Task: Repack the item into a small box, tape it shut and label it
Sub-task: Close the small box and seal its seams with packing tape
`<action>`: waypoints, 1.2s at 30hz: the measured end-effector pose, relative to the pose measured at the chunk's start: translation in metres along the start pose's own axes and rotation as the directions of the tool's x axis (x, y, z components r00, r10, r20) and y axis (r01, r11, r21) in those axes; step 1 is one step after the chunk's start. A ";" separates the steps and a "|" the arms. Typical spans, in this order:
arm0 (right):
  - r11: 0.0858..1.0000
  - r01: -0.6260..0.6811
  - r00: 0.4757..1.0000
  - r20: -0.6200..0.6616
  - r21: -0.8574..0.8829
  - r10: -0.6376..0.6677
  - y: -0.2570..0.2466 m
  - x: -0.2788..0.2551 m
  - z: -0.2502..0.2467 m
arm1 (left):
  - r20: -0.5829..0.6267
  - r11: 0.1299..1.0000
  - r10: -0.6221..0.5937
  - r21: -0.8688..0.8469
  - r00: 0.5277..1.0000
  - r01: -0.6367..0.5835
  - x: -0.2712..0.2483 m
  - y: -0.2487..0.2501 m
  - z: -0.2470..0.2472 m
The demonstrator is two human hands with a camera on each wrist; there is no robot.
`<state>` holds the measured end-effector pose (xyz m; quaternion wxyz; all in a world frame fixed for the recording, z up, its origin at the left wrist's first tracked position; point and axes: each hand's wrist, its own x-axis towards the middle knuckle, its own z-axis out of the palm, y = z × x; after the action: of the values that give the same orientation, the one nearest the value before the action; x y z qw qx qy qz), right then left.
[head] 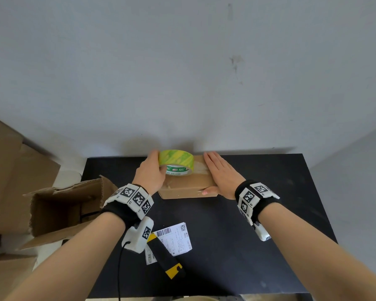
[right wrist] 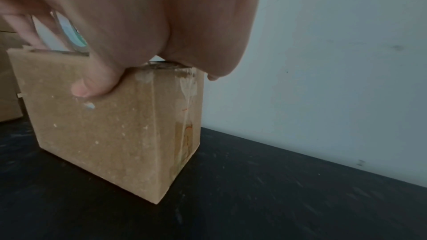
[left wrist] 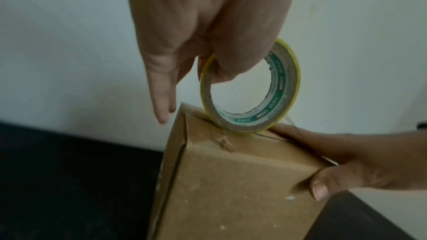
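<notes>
A small brown cardboard box [head: 187, 189] stands on the black table [head: 258, 235] close to the wall. My left hand [head: 155, 165] grips a green-and-yellow tape roll [head: 176, 162] standing on edge on the box top, left of centre. In the left wrist view a finger [left wrist: 226, 65] hooks through the roll [left wrist: 286, 87] above the box [left wrist: 231, 180]. A clear strip of tape [head: 201, 167] runs from the roll towards my right hand [head: 218, 170]. That hand lies flat on the top's right part, its thumb [right wrist: 92, 83] against the box's [right wrist: 110, 125] front face.
A large opened carton [head: 63, 211] lies off the table's left edge. A white shipping label [head: 174, 237] and a black-and-yellow utility knife [head: 167, 257] lie on the table near me. The grey wall [head: 182, 83] rises directly behind the box.
</notes>
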<state>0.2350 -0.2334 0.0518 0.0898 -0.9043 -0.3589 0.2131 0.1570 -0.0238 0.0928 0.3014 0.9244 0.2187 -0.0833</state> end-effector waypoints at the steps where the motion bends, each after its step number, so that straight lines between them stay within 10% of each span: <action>1: 1.000 -0.005 1.000 -0.006 -0.007 0.005 0.000 0.000 0.000 | -0.016 0.999 0.039 0.034 0.999 -0.038 0.000 0.002 -0.003; 5: 0.999 -0.023 1.000 -0.022 -0.043 0.022 -0.002 0.000 0.004 | -0.021 0.978 0.186 0.096 0.982 -0.183 0.001 0.010 -0.008; 36: 0.994 -0.059 0.998 -0.014 -0.090 0.058 0.027 -0.023 -0.004 | 0.113 0.783 0.178 0.585 0.977 -0.211 0.020 -0.018 -0.031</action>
<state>0.2382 -0.2687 0.0545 0.0444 -0.9188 -0.3409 0.1939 0.1672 0.0146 0.1029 0.0095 0.9871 0.0772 -0.1399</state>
